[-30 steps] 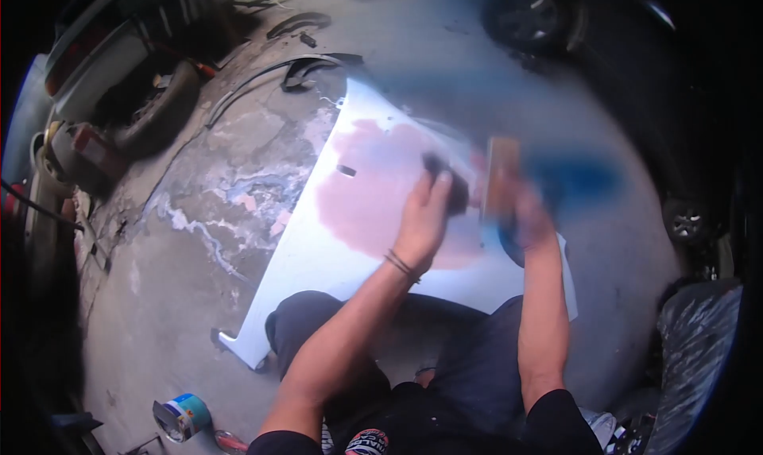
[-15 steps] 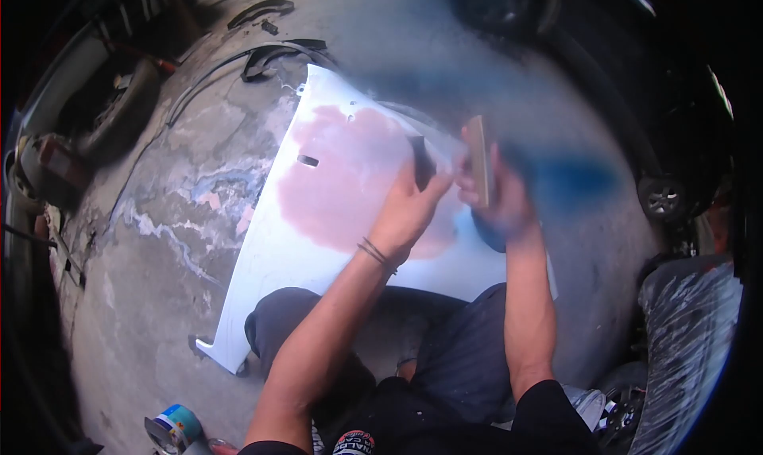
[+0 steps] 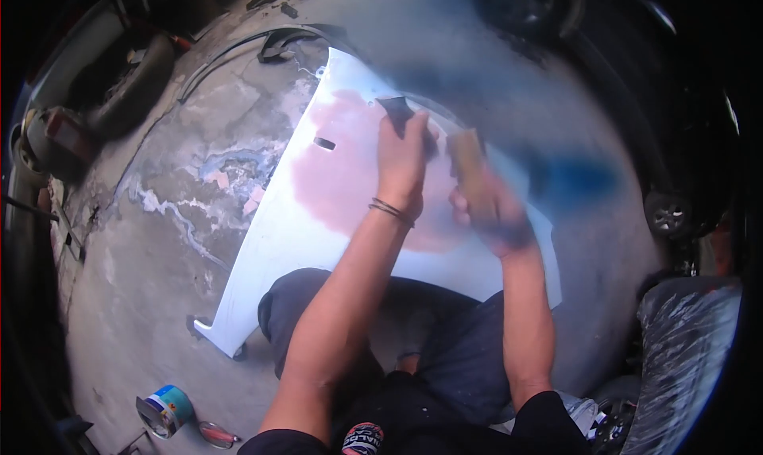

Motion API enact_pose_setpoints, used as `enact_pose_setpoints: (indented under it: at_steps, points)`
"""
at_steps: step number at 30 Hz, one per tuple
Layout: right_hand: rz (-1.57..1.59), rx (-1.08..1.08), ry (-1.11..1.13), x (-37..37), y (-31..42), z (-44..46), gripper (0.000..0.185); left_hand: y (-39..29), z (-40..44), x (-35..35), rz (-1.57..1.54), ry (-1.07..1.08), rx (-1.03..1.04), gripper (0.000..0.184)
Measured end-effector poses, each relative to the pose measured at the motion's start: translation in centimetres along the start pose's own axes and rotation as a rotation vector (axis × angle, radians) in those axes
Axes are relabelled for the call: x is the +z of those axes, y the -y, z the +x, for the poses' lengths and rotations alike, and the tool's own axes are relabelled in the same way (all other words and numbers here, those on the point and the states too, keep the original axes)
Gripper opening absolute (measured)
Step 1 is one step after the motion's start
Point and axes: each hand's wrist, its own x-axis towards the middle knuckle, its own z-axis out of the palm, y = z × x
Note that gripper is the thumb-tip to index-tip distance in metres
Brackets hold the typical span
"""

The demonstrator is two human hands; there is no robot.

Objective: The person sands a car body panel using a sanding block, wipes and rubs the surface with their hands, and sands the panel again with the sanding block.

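A white car body panel [image 3: 266, 252] with a large pinkish patch [image 3: 326, 186] lies on the floor in front of my knees. Over the patch's upper part, my left hand [image 3: 403, 157] is closed around a dark, thin piece [image 3: 395, 112], perhaps sandpaper. My right hand [image 3: 494, 212] grips a tan flat block [image 3: 469, 165] above the panel's right side. A gap separates the two hands. Blur hides the block's lower end and some of the right fingers.
A blue and white can [image 3: 168, 410] and a red-handled tool [image 3: 216, 434] are at the lower left. Black trim pieces [image 3: 282, 42] lie beyond the panel. A plastic-wrapped item [image 3: 685, 360] stands at the right, near a small wheel [image 3: 669, 215].
My left hand has moved up the panel with the dark piece. The block in my right hand has tilted and shows its broad face. The camera view has also shifted.
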Motion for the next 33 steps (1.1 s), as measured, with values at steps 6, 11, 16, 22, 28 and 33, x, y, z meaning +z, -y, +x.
enact_pose_setpoints:
  at_steps: [6, 11, 16, 22, 28, 33]
  points:
    - [0.17, -0.117, -0.18, -2.7, 2.0, -0.2, 0.058, -0.3, -1.2, 0.6, 0.065, 0.293, -0.034, 0.065]
    - [0.322, -0.105, 0.065, -5.1, 1.6, 0.6, 0.061, 3.1, -4.2, 2.1, 0.175, 0.563, 0.132, 0.141]
    - [0.257, -0.129, -0.079, -3.3, 0.3, 0.6, 0.064, 4.4, -4.0, 2.0, 0.1, 0.509, 0.1, 0.142]
    - [0.439, 0.024, 0.172, -3.9, -1.7, -0.7, 0.058, 2.6, -0.5, 0.7, 0.185, 0.34, 0.272, 0.129]
    - [0.424, 0.202, 0.063, -3.8, -1.4, -1.2, 0.043, 1.8, 1.2, -0.5, 0.039, -0.009, -0.076, 0.054]
    - [0.056, -0.174, -0.313, -3.8, 0.4, -1.5, 0.037, 3.0, -1.1, -0.3, 0.021, 0.053, -0.311, 0.034]
